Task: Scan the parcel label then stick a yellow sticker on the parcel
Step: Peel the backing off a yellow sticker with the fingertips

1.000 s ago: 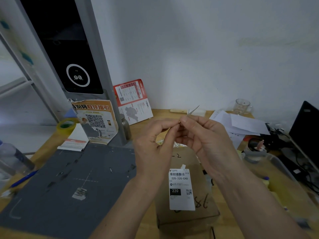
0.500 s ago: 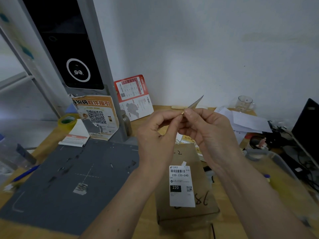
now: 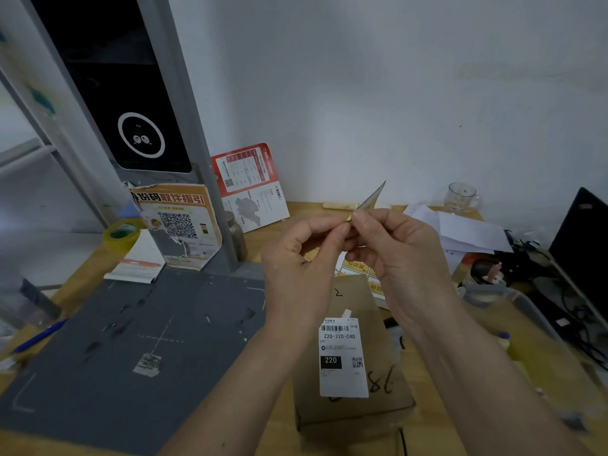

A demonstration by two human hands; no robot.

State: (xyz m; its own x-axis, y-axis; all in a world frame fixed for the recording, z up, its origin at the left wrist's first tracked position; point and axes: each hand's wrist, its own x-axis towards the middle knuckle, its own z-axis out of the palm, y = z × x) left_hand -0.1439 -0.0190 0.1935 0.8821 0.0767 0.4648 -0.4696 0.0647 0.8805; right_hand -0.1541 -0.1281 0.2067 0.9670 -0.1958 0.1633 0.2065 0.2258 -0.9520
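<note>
So the sticker part looks like it's underway. The mat [image 3: 131, 340] left of the box [image 3: 353, 357] only has scraps on it, and the box sits on the desk [image 3: 329, 205] with its label [image 3: 342, 357] face up, so my guess is the scan's done, though nothing here proves it.

Above the box, the left hand [image 3: 302, 258] has thumb and forefinger pinched shut on the near corner of a small sheet [image 3: 370, 200]. Right hand [image 3: 398, 248] is pinched on that same corner, fingertips touching the left's. Looks like peeling a sticker off its backing, and a sliver of yellow shows right at the pinch. Can't tell if it's actually separated yet.

The sheet is seen nearly edge-on, long axis running up and to the right, free tip pointing at the wall. The box's long axis runs away from the camera.

Still left: finish the peel, press it on the box. More yellow stickers [image 3: 357, 268] lie just behind the box.
</note>
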